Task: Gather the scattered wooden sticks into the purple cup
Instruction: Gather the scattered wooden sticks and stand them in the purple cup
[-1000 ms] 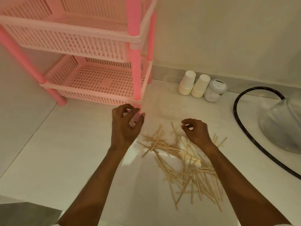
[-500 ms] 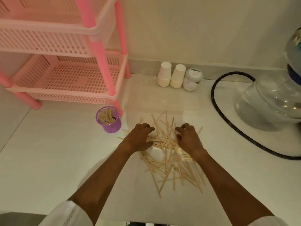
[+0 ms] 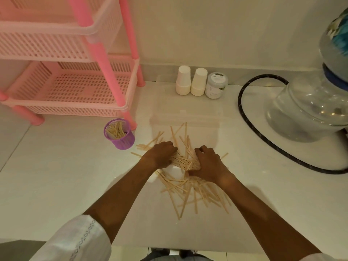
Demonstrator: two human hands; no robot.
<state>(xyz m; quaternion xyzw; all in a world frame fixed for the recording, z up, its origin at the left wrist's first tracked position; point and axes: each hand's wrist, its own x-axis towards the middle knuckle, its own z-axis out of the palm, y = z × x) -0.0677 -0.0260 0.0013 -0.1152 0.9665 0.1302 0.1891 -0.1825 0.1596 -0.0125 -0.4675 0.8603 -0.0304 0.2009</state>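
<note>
A loose heap of thin wooden sticks (image 3: 190,187) lies on the white floor in the middle of the view. My left hand (image 3: 162,154) and my right hand (image 3: 208,163) sit on the far part of the heap, fingers curled around a bunch of sticks between them. The purple mesh cup (image 3: 120,134) stands upright to the left of the heap, apart from my left hand, with several sticks inside it.
A pink plastic basket rack (image 3: 71,85) stands just behind the cup. Two white paper cup stacks (image 3: 183,81) and a small white jar (image 3: 215,85) line the wall. A black hose (image 3: 243,110) and a clear water bottle (image 3: 308,110) are at the right.
My left hand came away from the cup, which is now uncovered, and dropped onto the heap. Both hands closed in on the sticks. The view shifted right.
</note>
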